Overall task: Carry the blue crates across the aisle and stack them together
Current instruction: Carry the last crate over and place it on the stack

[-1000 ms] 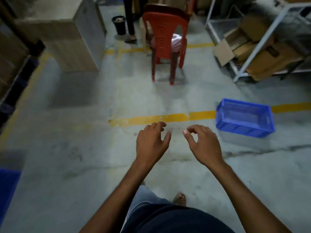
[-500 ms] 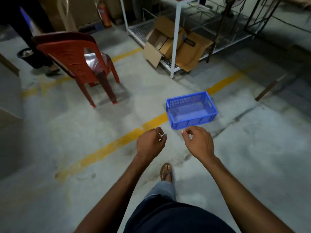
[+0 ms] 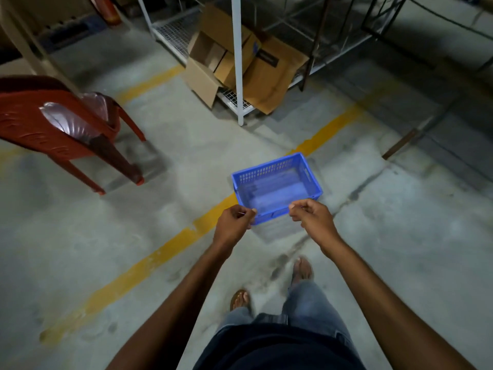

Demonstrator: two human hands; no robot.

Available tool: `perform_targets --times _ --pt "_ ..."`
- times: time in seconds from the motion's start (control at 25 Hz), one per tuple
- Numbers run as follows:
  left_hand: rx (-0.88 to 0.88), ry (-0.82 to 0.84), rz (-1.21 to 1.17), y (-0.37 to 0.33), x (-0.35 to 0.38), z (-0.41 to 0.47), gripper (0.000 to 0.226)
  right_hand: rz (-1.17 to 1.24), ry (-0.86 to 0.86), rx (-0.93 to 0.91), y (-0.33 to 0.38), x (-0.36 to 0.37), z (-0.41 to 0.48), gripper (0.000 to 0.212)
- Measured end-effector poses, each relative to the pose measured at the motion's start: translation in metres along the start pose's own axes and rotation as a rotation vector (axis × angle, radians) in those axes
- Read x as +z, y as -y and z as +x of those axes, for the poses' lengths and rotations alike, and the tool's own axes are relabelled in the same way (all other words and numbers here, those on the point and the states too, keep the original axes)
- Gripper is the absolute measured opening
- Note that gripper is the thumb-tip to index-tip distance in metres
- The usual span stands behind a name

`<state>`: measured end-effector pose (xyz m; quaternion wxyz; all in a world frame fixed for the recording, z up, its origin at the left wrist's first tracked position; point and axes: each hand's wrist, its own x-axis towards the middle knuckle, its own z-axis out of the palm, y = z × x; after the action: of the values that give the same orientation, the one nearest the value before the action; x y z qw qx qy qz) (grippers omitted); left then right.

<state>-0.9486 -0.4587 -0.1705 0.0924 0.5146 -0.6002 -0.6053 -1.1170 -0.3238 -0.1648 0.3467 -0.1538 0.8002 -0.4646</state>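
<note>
1. Head view: your left hand and right hand reach forward with fingers curled loosely inward, gripping nothing.
2. The empty blue perforated plastic crate sits on the grey concrete floor, across the yellow painted floor line, just beyond your fingertips; whether they touch its near rim, you cannot tell.
3. A red plastic chair stands well apart on the left.

bare floor lies open to the left and right of the blue crate; a red chair stands well off to its left, and cardboard boxes under a white rack close the far side
</note>
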Motion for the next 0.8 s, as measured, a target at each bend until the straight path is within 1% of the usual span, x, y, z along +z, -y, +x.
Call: perform_targets --times 0.08,0.16,0.32,0.44,0.48,0.6,0.8 --pt "-0.052 -0.024 -0.021 -0.008 0.015 0.042 0.021 -0.062 0.034 0.012 -0.001 -0.010 0.058 0.004" --pt "-0.128 -0.077 -0.063 -0.005 0.035 0.088 0.020 -0.138 0.115 0.047 -0.012 -0.018 0.123 0.004" --pt "-0.305 -0.192 -0.141 0.011 0.076 0.170 0.003 -0.339 0.212 0.144 -0.049 -0.032 0.240 0.007" --pt "-0.386 -0.210 -0.153 0.026 0.106 0.232 0.008 -0.476 0.237 0.215 -0.077 -0.037 0.320 0.004" --pt "-0.393 -0.211 -0.152 0.032 0.117 0.254 0.009 -0.513 0.232 0.238 -0.088 -0.036 0.347 0.006" --pt "-0.410 -0.211 -0.119 0.072 0.144 0.334 0.012 -0.659 0.226 0.246 -0.134 -0.024 0.435 0.016" --pt "-0.422 -0.288 0.011 0.177 0.167 0.465 0.012 -0.915 0.250 0.195 -0.237 0.005 0.567 0.047"
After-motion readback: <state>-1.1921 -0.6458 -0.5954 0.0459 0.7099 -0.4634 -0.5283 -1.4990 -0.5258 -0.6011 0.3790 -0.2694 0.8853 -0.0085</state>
